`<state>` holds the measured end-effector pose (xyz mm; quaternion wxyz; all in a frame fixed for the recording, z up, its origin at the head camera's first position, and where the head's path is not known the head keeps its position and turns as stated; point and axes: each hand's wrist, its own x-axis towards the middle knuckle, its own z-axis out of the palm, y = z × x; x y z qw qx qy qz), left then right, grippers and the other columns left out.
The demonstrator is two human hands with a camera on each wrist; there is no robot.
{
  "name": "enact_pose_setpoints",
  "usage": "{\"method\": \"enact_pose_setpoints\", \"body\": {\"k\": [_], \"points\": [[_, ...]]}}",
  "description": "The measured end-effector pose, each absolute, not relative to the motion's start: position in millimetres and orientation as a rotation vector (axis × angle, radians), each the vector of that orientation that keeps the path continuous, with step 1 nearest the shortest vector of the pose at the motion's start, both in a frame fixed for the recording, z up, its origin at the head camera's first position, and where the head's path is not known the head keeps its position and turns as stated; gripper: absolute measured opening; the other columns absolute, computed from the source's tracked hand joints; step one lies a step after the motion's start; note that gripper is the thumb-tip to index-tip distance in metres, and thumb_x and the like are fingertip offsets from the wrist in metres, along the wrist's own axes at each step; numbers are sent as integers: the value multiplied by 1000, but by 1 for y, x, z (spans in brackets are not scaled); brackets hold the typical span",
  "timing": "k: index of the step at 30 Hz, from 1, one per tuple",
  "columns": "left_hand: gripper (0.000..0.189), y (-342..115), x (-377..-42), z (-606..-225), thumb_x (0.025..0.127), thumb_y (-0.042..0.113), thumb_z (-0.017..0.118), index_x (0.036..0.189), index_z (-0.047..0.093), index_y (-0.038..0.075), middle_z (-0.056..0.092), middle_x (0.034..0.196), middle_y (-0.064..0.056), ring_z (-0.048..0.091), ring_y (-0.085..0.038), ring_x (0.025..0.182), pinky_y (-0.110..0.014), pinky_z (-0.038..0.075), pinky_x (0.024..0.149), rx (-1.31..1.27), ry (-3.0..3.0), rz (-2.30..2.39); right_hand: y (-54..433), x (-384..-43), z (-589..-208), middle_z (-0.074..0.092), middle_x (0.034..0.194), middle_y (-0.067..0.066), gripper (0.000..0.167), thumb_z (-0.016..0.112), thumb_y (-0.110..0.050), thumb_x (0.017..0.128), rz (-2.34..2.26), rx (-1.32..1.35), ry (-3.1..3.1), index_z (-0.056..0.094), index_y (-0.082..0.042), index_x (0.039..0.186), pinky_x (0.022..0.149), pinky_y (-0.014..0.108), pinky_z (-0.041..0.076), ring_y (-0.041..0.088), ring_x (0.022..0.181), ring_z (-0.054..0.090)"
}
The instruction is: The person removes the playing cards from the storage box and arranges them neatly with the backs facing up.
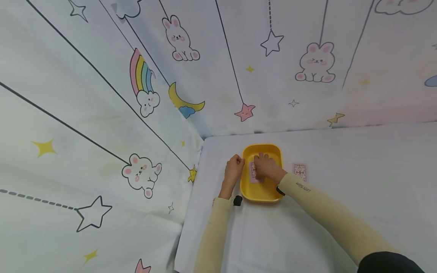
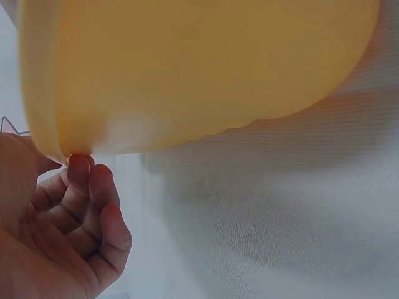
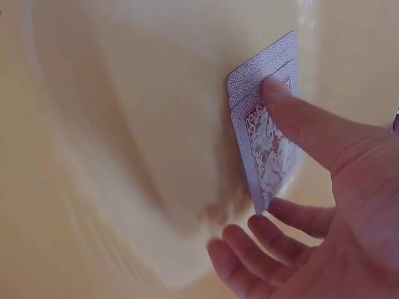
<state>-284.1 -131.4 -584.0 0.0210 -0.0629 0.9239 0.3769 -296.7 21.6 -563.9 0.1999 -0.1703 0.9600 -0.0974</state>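
Two pinches: left hand (image 1: 235, 167) on the yellow tray rim (image 1: 262, 200), right hand (image 1: 268, 167) on cards (image 3: 267, 146) with room alongside.

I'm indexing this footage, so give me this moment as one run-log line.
left hand: pinching rim of yellow tray | right hand: gripping playing cards inside tray | face-down card or stack: on white tabletop, right of tray

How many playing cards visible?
3 visible: two overlapping playing cards in the yellow tray, at the right hand; one card on the white tabletop, right of the tray. More may be hidden underneath.
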Motion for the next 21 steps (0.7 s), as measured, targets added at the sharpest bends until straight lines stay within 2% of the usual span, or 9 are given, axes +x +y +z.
{"method": "enact_pose_setpoints", "body": {"k": [4, 7, 14, 18, 21], "points": [[23, -132, -283, -584, 103, 29, 58, 91, 56, 10, 51, 72, 0, 45, -11, 58, -21, 35, 51, -194, 2868, 1171, 22, -296, -565, 43, 141, 31, 83, 81, -24, 84, -320, -429, 2724, 34, 5, 146, 111, 64, 33, 49, 128, 43], [23, -131, -284, -584, 103, 29, 58, 91, 56, 10, 50, 71, 1, 45, -10, 58, -21, 35, 51, -192, 2872, 1158, 23, -297, -566, 47, 139, 32, 77, 78, -20, 87, -379, -383, 2727, 33, 4, 144, 112, 65, 31, 50, 130, 43], [24, -131, -283, -581, 103, 30, 58, 91, 56, 10, 51, 73, 1, 46, -10, 59, -21, 36, 52, -197, 2881, 1161, 27, -300, -563, 65, 118, 24, 46, 64, -10, 95, -589, -366, 2695, 40, 1, 133, 111, 63, 34, 38, 104, 59], [24, -131, -282, -581, 103, 31, 58, 90, 56, 10, 51, 73, 1, 46, -10, 59, -21, 36, 52, -194, 2883, 1157, 30, -300, -562, 67, 107, 19, 33, 59, -10, 98, -623, -426, 2723, 47, 1, 127, 106, 63, 39, 33, 93, 61], [24, -132, -282, -582, 102, 31, 58, 90, 56, 11, 50, 72, 1, 46, -10, 59, -21, 36, 52, -191, 2879, 1160, 31, -299, -561, 67, 100, 15, 25, 61, -11, 98, -610, -455, 2763, 53, 0, 119, 100, 58, 45, 30, 89, 61]]}}
